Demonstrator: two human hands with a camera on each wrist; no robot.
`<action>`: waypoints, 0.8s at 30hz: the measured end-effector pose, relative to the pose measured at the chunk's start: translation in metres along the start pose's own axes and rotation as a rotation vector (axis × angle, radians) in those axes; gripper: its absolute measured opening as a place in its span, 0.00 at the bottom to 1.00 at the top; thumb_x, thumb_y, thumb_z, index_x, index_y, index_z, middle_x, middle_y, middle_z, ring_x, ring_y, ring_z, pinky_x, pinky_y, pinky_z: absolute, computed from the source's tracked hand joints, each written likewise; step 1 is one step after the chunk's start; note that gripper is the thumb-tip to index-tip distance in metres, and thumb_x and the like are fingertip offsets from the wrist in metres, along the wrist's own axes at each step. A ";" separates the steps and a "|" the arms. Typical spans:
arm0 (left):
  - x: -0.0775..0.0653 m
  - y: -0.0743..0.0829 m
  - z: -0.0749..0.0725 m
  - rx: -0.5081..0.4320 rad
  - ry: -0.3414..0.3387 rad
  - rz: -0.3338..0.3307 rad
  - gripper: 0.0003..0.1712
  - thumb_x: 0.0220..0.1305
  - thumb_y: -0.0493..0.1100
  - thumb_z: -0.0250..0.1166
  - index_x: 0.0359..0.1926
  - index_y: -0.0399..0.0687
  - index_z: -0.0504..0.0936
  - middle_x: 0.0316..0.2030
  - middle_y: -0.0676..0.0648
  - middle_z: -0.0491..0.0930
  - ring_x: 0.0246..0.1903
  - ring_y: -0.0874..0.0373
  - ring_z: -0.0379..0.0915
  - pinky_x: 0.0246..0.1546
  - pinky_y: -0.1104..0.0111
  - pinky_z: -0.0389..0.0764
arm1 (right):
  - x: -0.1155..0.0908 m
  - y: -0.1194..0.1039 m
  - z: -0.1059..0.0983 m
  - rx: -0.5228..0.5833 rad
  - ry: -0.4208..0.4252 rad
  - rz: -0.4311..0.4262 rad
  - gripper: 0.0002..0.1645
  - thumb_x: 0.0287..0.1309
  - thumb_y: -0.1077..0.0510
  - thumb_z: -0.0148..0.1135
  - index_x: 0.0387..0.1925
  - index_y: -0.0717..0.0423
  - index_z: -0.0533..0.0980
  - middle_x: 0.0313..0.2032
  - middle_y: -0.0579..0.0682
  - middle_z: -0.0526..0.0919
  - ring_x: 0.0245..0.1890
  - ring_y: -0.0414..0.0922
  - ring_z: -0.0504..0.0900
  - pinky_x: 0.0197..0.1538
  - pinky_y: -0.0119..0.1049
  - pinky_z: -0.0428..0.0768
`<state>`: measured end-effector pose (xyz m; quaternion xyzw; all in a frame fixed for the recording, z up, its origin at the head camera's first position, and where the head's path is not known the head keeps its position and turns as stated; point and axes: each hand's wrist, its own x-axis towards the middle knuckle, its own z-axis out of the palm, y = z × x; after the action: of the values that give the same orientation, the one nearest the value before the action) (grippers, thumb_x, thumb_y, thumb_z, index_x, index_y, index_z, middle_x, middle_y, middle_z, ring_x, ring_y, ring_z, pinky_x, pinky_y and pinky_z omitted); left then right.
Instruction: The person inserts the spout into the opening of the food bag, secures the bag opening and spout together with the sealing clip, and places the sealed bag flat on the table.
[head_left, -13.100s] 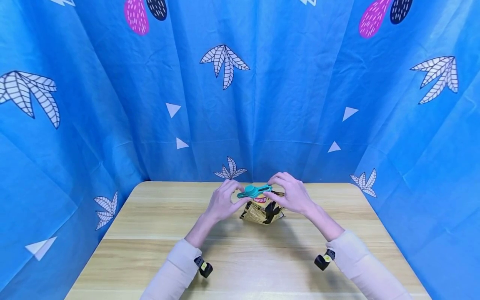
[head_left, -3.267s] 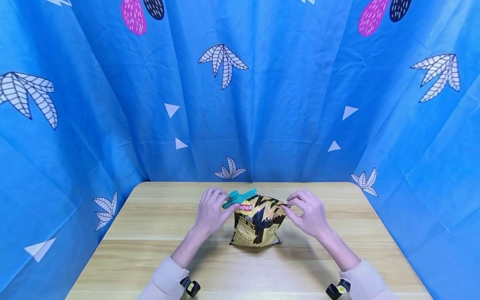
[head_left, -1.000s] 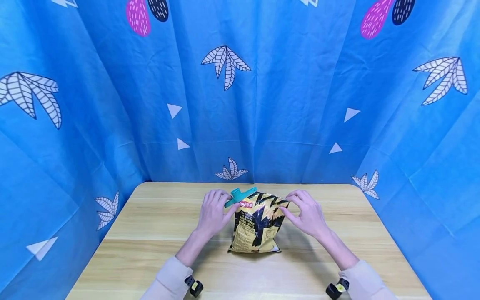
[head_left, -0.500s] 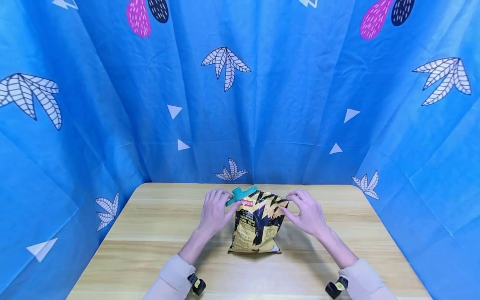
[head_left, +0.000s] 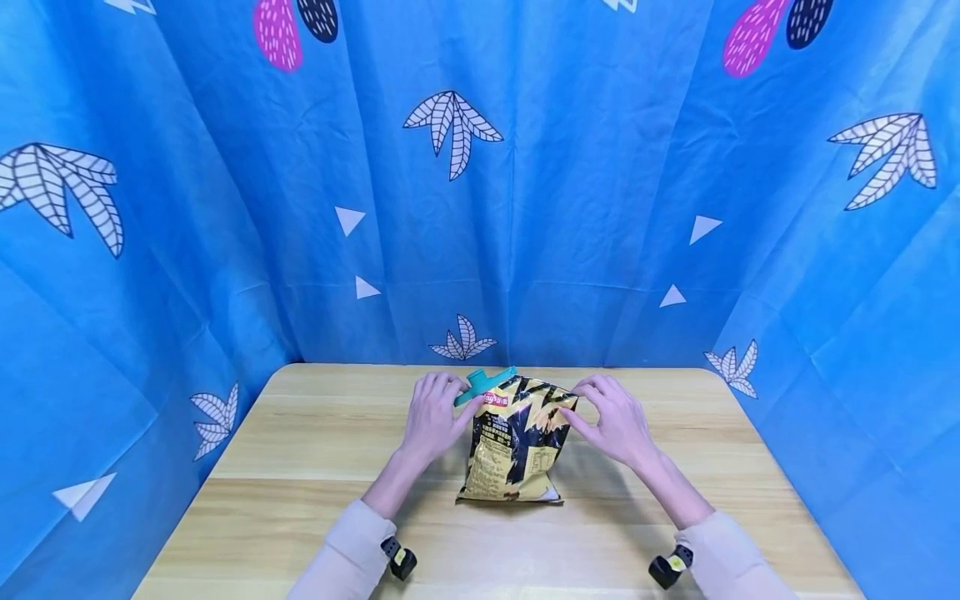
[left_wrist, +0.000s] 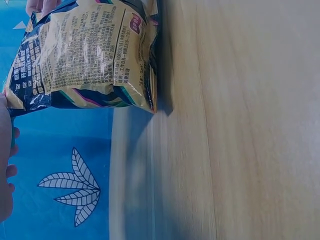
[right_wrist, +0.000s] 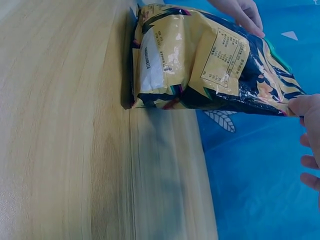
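A gold and black chip bag (head_left: 510, 458) stands upright on the table, its bottom edge on the wood. A teal bag clip (head_left: 489, 382) with a round cap-like knob lies slanted along the top left of the bag. My left hand (head_left: 431, 421) pinches the clip and the bag's top left corner between thumb and fingers. My right hand (head_left: 618, 423) pinches the top right corner. The right wrist view shows that corner under the right thumb (right_wrist: 302, 105) and a thin strip of the clip (right_wrist: 277, 54). How far the clip covers the bag's edge is hard to tell.
The light wooden table (head_left: 300, 467) has a rounded back edge just behind the bag. A blue patterned curtain (head_left: 570, 208) hangs behind it and on both sides. Each wrist wears a small black camera, one being the left camera (head_left: 401, 561).
Thirteen seconds ago both hands held the clip across the bag's top; since then the right hand has moved to the bag's right corner. Over the last second, clip and bag top rise slightly.
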<state>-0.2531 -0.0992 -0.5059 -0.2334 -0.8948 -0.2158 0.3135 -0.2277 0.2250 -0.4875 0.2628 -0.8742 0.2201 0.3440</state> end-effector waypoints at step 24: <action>0.008 -0.006 0.010 0.001 -0.050 -0.042 0.22 0.70 0.61 0.66 0.42 0.47 0.86 0.46 0.44 0.85 0.52 0.45 0.78 0.59 0.51 0.77 | 0.000 0.013 0.013 -0.009 -0.017 0.008 0.20 0.53 0.47 0.76 0.43 0.56 0.84 0.43 0.54 0.88 0.42 0.52 0.85 0.36 0.47 0.85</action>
<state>-0.2664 -0.0960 -0.5094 -0.2198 -0.9071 -0.2161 0.2867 -0.2421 0.2278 -0.4996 0.2595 -0.8791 0.2152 0.3368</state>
